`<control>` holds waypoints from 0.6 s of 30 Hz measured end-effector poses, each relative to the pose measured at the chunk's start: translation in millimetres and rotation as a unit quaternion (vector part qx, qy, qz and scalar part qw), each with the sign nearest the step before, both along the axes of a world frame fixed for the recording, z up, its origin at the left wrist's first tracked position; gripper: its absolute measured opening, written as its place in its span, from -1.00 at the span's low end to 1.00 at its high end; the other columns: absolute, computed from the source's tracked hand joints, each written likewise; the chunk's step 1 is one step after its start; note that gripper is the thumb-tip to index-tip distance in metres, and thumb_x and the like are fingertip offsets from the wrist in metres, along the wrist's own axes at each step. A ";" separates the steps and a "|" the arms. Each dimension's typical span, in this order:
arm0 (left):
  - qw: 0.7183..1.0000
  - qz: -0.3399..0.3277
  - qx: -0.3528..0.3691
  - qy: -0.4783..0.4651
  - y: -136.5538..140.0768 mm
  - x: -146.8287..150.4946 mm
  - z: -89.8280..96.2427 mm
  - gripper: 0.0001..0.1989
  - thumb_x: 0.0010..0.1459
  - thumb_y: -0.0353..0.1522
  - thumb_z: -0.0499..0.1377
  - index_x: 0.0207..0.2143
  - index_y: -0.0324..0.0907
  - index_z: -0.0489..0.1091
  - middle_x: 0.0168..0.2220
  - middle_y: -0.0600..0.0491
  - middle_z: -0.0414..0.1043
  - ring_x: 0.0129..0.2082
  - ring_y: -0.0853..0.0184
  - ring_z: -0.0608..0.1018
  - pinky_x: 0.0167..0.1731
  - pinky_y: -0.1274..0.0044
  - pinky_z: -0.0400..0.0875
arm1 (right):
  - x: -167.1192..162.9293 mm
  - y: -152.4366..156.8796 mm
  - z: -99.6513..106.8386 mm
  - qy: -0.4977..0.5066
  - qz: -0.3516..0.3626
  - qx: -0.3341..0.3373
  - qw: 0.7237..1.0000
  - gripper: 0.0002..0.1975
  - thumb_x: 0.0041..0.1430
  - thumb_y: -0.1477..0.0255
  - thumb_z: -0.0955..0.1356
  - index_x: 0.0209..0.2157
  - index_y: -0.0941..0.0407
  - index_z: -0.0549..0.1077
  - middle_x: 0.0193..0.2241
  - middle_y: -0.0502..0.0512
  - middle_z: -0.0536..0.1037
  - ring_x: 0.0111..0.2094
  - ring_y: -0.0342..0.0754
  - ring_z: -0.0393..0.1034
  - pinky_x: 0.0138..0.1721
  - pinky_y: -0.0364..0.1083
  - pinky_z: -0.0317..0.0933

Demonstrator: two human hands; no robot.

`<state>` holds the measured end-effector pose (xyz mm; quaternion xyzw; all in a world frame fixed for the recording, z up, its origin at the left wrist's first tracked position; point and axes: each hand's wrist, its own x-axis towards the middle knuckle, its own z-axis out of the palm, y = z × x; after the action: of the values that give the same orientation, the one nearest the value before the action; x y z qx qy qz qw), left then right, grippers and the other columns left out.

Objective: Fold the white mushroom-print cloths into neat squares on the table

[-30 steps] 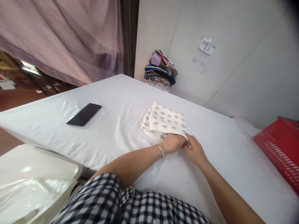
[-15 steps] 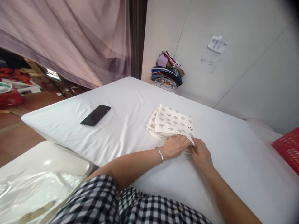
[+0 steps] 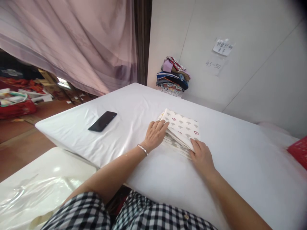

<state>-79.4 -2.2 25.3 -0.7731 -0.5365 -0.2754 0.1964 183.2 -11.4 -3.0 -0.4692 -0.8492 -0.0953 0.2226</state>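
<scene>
A folded cream cloth [image 3: 183, 124] with grey mushroom-like prints and a few red motifs lies on the white-covered table [image 3: 134, 105], in front of me. At its near left corner, my left hand [image 3: 155, 134], with a silver bracelet on the wrist, has its fingers over the edge; the thumb is hidden. My right hand [image 3: 201, 156] pinches the near right corner between thumb and fingers. Between the hands the upper layers lift a little along the near edge, and several layers show underneath.
A black phone [image 3: 102, 121] lies on the table to the left. Folded clothes [image 3: 172, 76] are stacked by the wall at the back. A red basket [image 3: 298, 151] is at the right edge. Clear plastic [image 3: 55, 195] covers a white surface [image 3: 72, 163] at lower left. A pink curtain [image 3: 96, 41] hangs behind.
My left hand has moved left along the cloth's near edge, from beside my right hand to the left corner. The right hand stays at the right corner. The view has shifted slightly.
</scene>
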 end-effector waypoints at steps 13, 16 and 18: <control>0.986 -0.036 -0.141 -0.084 -7.5 -28.1 -17.6 -0.66 -0.11 -0.67 -0.05 -0.35 -0.15 0.30 -0.22 0.01 0.38 -0.12 0.26 0.38 -0.08 0.37 0.19 | -5.2 -11.1 1.4 -0.041 0.033 -0.032 0.998 -0.54 0.06 0.64 0.14 -0.01 0.09 0.34 -0.17 0.17 0.38 -0.17 0.06 0.23 -0.24 0.00 0.16; 0.956 0.002 -0.147 -0.253 -7.8 -36.8 -20.6 -0.65 -0.19 -0.66 -0.06 -0.37 -0.16 0.30 -0.17 0.04 0.37 -0.12 0.33 0.39 -0.12 0.47 0.24 | -5.6 -12.8 2.8 -0.043 0.025 -0.042 0.998 -0.55 0.08 0.64 0.12 -0.03 0.10 0.35 -0.18 0.17 0.39 -0.17 0.05 0.23 -0.24 0.01 0.16; 0.912 0.065 -0.156 -0.375 -5.5 -41.9 -19.3 -0.68 -0.14 -0.61 -0.06 -0.34 -0.16 0.31 -0.24 0.06 0.39 -0.23 0.37 0.43 -0.24 0.53 0.28 | -6.2 -14.0 4.8 -0.037 0.024 -0.054 0.998 -0.55 0.06 0.63 0.12 -0.03 0.10 0.35 -0.17 0.17 0.39 -0.16 0.06 0.25 -0.22 0.03 0.17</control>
<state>-121.3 -7.7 6.0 -0.5973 -0.6558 -0.4445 -0.1247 177.0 -25.4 1.8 -0.4561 -0.8718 -0.0617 0.1676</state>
